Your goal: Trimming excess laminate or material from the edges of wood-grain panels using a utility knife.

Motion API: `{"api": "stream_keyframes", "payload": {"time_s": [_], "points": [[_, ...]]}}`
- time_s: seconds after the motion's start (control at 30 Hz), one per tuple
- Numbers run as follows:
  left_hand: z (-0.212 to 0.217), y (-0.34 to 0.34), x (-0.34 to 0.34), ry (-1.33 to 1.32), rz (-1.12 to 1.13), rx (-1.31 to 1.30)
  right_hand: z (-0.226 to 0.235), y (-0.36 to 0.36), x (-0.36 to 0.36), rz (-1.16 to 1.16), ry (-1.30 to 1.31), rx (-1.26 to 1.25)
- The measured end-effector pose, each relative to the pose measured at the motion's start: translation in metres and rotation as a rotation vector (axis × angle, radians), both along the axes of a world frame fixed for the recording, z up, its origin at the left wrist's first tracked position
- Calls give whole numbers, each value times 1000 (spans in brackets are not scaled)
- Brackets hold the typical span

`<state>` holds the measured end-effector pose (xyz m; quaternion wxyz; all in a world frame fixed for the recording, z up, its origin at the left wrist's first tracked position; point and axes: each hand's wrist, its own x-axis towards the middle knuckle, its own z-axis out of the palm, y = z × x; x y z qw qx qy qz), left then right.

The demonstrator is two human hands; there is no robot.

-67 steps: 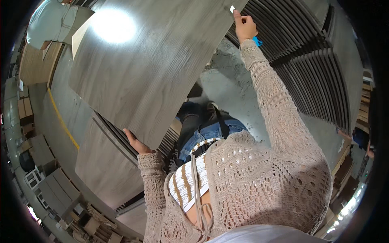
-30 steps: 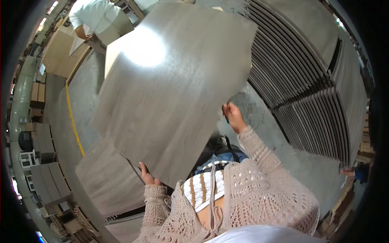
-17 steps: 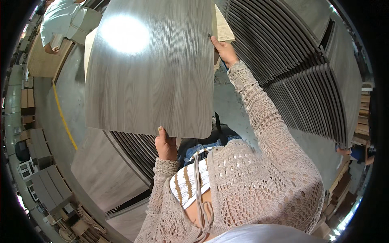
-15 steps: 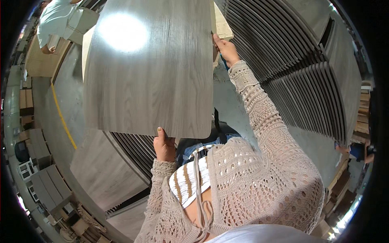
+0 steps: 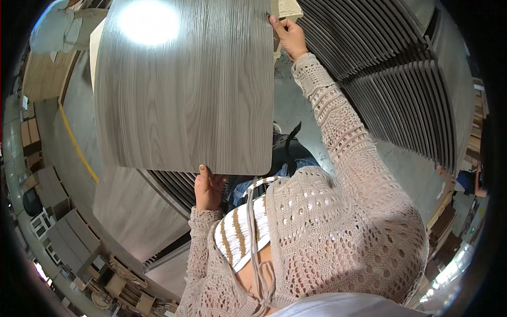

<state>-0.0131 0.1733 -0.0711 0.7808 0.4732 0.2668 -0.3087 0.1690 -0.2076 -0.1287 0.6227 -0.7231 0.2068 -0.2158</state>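
Note:
A large grey wood-grain board [image 5: 185,105] with rounded corners fills the upper middle, a bright light glaring on its far left part. At its near edge, my left hand [image 5: 209,191] is closed on the board, thumb on top and fingers beneath. My right hand [image 5: 290,37] grips the right-hand edge farther up, arm stretched out, thumb over the face. The fingers under the board are partly hidden. Beyond the right hand, a pale wooden piece [image 5: 290,8] sticks out from under the board.
Tightly ranked grey boards [image 5: 401,105] stand on edge to the right. Another row [image 5: 171,187] stands at the near left, beside a large grey panel [image 5: 134,211]. At upper left a person [image 5: 50,31] is by a brown bench [image 5: 47,76]. A yellow line [image 5: 76,140] crosses the floor.
The board has shifted slightly left and away from me. My right hand has moved farther up with it, and my left hand slightly left. The person at upper left now sits nearer the rim.

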Motion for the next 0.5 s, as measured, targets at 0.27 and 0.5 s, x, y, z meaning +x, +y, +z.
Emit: {"api": "stream_keyframes", "payload": {"time_s": [0.27, 0.5], "points": [[-11, 4, 7, -37, -97, -93, -3, 41, -64, 292, -184, 80], [-4, -11, 15, -39, -61, -116, 10, 60, -120, 431, 227, -195]]}}
